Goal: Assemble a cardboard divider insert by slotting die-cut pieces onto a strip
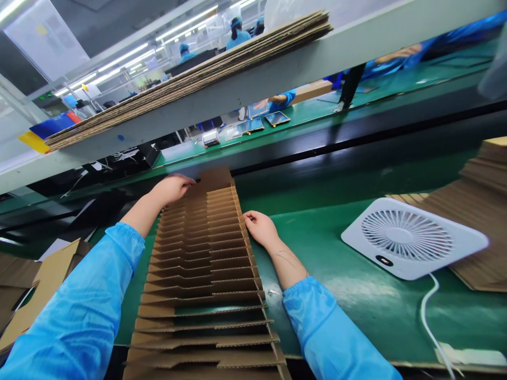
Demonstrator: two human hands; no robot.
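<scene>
A long brown corrugated cardboard divider (194, 248), with many upright slats in a row, stretches away from me over the green work surface (317, 248). At its far left end is my left hand (174, 189), its fingers closed together beside the last cardboard panel (217, 179). A small dark tip shows at those fingertips; I cannot make out what it is. Along the divider's right edge, my right hand (261, 228) has curled fingers pinching at the cardboard. The nearer slats stand wider apart than the far ones.
A white square fan (412, 237) with a cable lies at the right, before stacked cardboard (475, 211). Flat cardboard sheets (198, 74) rest on the shelf (253, 92) above. Beyond it, a co-worker's hand (277, 98) is near small screens (253, 125). More cardboard (51, 274) lies left.
</scene>
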